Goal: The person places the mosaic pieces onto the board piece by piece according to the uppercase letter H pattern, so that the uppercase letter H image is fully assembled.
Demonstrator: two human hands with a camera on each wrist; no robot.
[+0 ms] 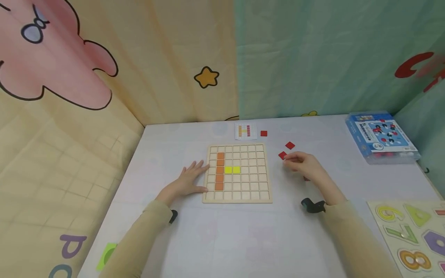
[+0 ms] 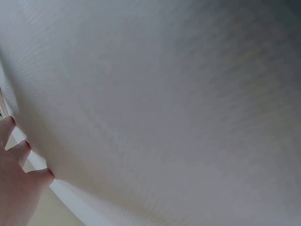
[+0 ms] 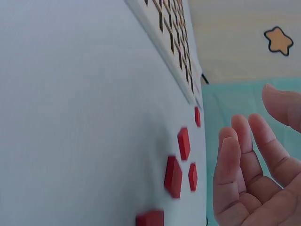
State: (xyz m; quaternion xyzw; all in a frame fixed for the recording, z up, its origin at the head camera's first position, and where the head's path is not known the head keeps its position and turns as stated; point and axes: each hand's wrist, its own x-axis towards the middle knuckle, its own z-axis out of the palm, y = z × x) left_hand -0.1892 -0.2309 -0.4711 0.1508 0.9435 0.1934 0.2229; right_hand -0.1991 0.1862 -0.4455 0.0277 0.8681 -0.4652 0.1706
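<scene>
Five red tiles (image 3: 173, 177) are found near the right hand (image 1: 306, 166), fingers parted, empty; the board's edge (image 1: 206, 177) is touched by the left hand (image 1: 187, 180), fingers spread, empty.

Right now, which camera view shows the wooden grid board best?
The head view: it shows the wooden grid board from above, with its orange tiles and yellow tiles. The right wrist view catches only part of it, cropped at the top; the left wrist view shows at most an unclear sliver.

- Board (image 1: 236, 178): pale wooden grid, flat
- Orange tiles (image 1: 220, 170): five, column, board's left side
- Yellow tiles (image 1: 228, 170): two, mid-board
- Red tiles (image 1: 290, 145): loose, right of and beyond board
</scene>
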